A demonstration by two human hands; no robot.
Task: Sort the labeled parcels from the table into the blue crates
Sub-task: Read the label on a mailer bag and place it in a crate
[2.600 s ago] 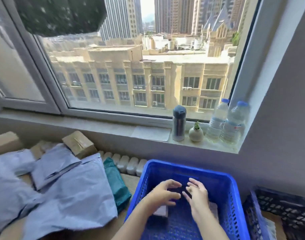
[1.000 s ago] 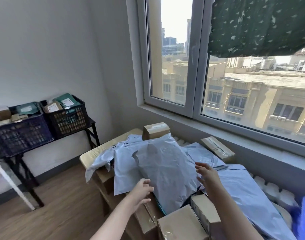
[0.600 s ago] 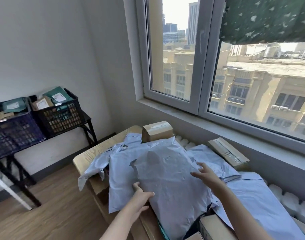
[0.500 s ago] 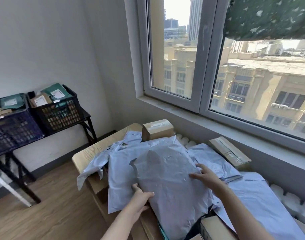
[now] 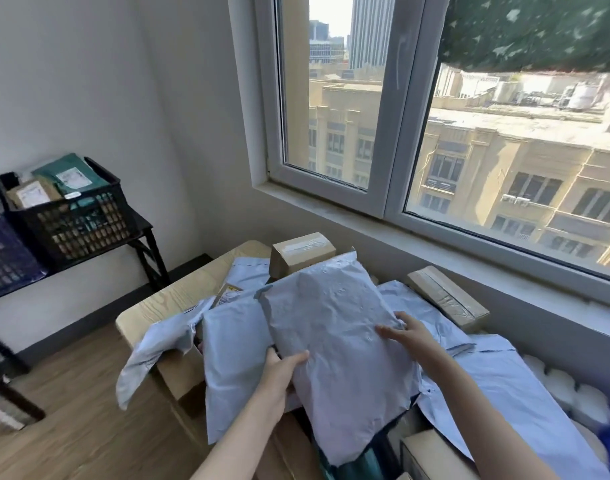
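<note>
**A:** Wooden counter (image 5: 179,292) under the window, heaped with post. Which piece is in hand?

**B:** The big grey mailer (image 5: 338,341) on top of the heap, lying slantwise over the other mailers (image 5: 237,358). The left hand (image 5: 279,372) pinches its near left edge, thumb on top and fingers tucked beneath. The right hand (image 5: 407,336) lies on the right edge, its fingers (image 5: 402,318) fairly straight, pressing rather than gripping as far as I can see.

**A:** How will it handle?

**B:** Soft and crinkled, probably light, with slick plastic skin. It looks padded in the middle, so I'd expect it to sag if taken by one corner. Better to hold both long edges, or slide a palm underneath.

**A:** And around it?

**B:** A taped cardboard box (image 5: 300,251) sits just behind it. A dark blue crate (image 5: 5,258) stands well apart on a stand by the wall, beside a black crate (image 5: 71,216) already holding parcels.
</note>
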